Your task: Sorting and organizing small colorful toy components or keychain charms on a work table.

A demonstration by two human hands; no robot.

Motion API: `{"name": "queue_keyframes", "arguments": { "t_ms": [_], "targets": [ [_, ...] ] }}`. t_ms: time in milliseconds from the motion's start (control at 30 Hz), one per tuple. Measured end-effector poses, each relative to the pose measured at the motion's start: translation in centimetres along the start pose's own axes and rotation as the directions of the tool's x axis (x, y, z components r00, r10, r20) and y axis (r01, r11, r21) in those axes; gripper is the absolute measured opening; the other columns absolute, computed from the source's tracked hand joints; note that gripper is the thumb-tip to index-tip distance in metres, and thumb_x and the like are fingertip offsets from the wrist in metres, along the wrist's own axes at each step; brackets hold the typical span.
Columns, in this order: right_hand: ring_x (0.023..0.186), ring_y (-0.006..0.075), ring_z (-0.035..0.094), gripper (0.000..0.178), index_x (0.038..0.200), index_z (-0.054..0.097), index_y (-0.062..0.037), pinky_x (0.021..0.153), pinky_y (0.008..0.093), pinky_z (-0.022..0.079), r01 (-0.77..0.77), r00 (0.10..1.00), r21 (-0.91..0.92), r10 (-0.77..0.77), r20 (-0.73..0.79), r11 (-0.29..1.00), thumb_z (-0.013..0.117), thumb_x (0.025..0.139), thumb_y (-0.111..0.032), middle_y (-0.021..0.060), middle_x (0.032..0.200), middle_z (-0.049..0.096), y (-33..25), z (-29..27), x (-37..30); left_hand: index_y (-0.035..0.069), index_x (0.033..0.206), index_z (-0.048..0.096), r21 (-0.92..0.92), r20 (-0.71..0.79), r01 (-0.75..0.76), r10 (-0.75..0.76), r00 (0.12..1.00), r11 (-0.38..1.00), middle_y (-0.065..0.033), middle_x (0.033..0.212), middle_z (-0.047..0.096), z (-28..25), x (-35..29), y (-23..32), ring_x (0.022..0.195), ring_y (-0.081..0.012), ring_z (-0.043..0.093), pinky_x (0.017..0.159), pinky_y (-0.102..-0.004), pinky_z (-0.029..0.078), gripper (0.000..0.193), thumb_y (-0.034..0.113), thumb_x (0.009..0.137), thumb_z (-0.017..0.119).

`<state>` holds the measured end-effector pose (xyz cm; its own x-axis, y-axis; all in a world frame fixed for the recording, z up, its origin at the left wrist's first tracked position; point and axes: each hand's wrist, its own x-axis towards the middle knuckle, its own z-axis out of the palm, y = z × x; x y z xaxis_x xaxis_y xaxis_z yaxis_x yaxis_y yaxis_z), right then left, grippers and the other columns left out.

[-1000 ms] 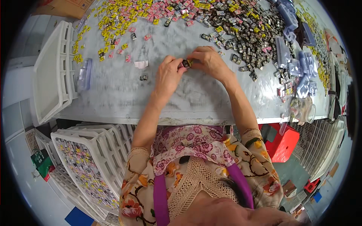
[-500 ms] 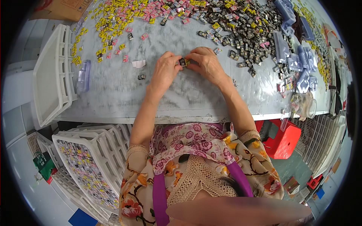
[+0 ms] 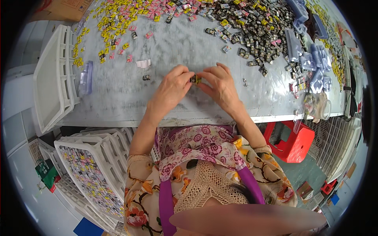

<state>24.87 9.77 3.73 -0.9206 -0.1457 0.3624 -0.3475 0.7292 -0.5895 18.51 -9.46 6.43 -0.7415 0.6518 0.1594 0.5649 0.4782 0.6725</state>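
Over the table's near half, my left hand [image 3: 170, 89] and my right hand [image 3: 221, 87] face each other with fingertips almost meeting. Between their pinched fingers is a tiny black-and-yellow packet-like piece [image 3: 195, 79], gripped from both sides; my fingers cover its ends, and it may be more than one piece. A single dark piece [image 3: 146, 77] lies left of my left hand, close to a torn scrap of white paper [image 3: 143, 63]. Some small silvery bits [image 3: 245, 82] lie right of my right hand.
Heaps of yellow and pink pieces [image 3: 114, 29] and black pieces [image 3: 264, 43] cover the table's far side. Clear plastic trays [image 3: 316, 63] and a jar [image 3: 326, 109] stand right. White crates [image 3: 51, 78] edge the left; filled racks [image 3: 92, 173] and a red stool [image 3: 299, 145] are below.
Both hands have come nearer to my body, bringing the small piece with them. The right hand's outer fingers are lifted more now.
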Motion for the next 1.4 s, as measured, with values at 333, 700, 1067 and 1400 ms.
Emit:
{"name": "queue_keyframes", "arguments": {
  "t_ms": [333,700,1067,1400],
  "targets": [
    [0.097,0.028,0.059,0.033,0.105,0.071,-0.006,0.086,0.0394,0.048,-0.148,0.983,0.047,0.153,-0.102,0.988,0.079,0.073,-0.005,0.0078,0.108,0.063,-1.2,2.9,-3.4,-0.001,0.106,0.069,0.014,-0.003,-0.172,0.172,0.985,0.985,-0.0119,0.102,0.064,1.9,-1.0,-2.3,0.083,-0.0255,0.067,0.072,-0.0348,0.055,0.032,-0.002,0.074,0.076],
    [0.102,0.0279,0.06,0.035,0.105,0.07,-0.008,0.088,0.0384,0.047,-0.188,0.972,0.079,0.197,-0.126,0.979,0.079,0.072,-0.006,0.0071,0.111,0.063,-0.4,2.9,-3.1,0.001,0.098,0.071,-0.06,-0.076,0.013,-0.018,0.997,0.998,-0.0064,0.1,0.061,2.7,-1.7,-2.3,0.067,-0.0158,0.062,0.06,-0.0292,0.053,0.027,0.0,0.073,0.081],
    [0.101,0.0265,0.059,0.032,0.105,0.071,-0.0115,0.088,0.0383,0.045,-0.147,0.988,-0.045,0.145,-0.048,0.988,0.079,0.075,-0.015,0.0047,0.114,0.063,-1.2,2.3,-1.7,-0.001,0.094,0.066,-0.087,0.001,0.119,-0.119,0.993,0.989,-0.01,0.097,0.061,2.2,-1.3,-2.3,0.08,-0.0269,0.065,0.07,-0.037,0.053,0.021,-0.004,0.075,0.075],
    [0.1,0.0249,0.059,0.032,0.106,0.07,-0.0109,0.088,0.039,0.045,-0.106,0.994,-0.077,0.106,-0.008,0.991,0.077,0.075,-0.013,0.0048,0.111,0.064,-0.3,2.9,-0.8,-0.001,0.094,0.065,-0.09,0.005,0.156,-0.156,0.988,0.984,-0.0112,0.096,0.062,1.9,-1.2,-1.9,0.08,-0.0286,0.065,0.07,-0.0377,0.053,0.022,-0.004,0.075,0.075]
  ]
}}
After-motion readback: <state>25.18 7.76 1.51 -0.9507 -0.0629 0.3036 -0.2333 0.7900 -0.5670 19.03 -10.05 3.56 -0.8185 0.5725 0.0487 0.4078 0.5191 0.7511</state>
